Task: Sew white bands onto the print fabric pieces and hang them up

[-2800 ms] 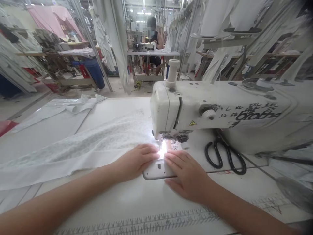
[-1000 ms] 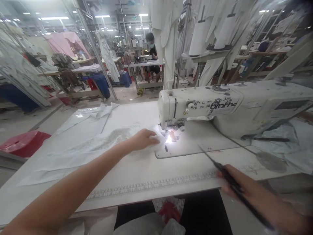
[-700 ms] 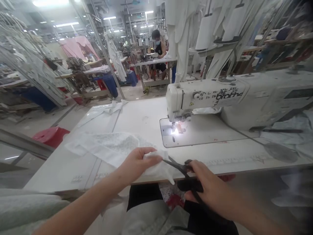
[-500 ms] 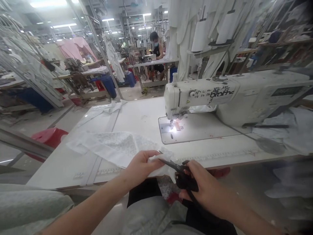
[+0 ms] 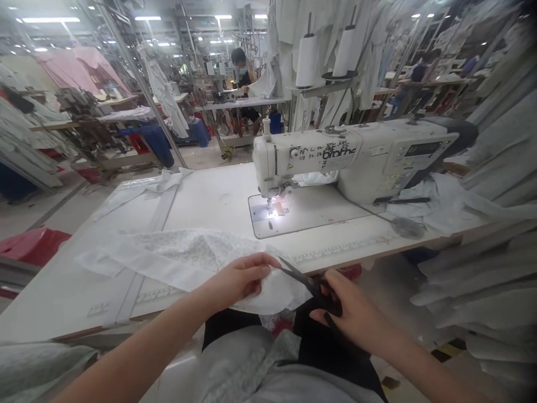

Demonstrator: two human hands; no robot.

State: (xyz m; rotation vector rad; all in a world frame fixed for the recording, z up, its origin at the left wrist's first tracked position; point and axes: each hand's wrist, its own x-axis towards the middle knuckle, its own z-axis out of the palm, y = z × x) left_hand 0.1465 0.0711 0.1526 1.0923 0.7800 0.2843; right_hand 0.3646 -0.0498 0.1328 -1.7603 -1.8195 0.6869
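My right hand [image 5: 350,308] is wrapped round the handles of black scissors [image 5: 302,278]. Their blades point up and left, slightly parted, with the tips by my left fingertips. My left hand [image 5: 243,280] pinches the edge of a white patterned fabric piece [image 5: 184,252]. Part of that cloth lies on the sewing table [image 5: 218,196], and a plain white part hangs over the front edge above my lap. Beyond my hands stands a white sewing machine [image 5: 310,154], its lamp lighting the needle plate [image 5: 262,226].
A dark round-ended tool [image 5: 406,226] and white cloth [image 5: 444,201] lie at the table's right. A ruler strip [image 5: 339,250] runs along the front edge. Thread cones [image 5: 307,61] stand behind the machine. A red stool [image 5: 33,246] is at left; another person [image 5: 243,84] sits farther back.
The view has turned right. The scissor blades now show more apart from the cloth, and more of the white fabric hangs spread below my left hand.
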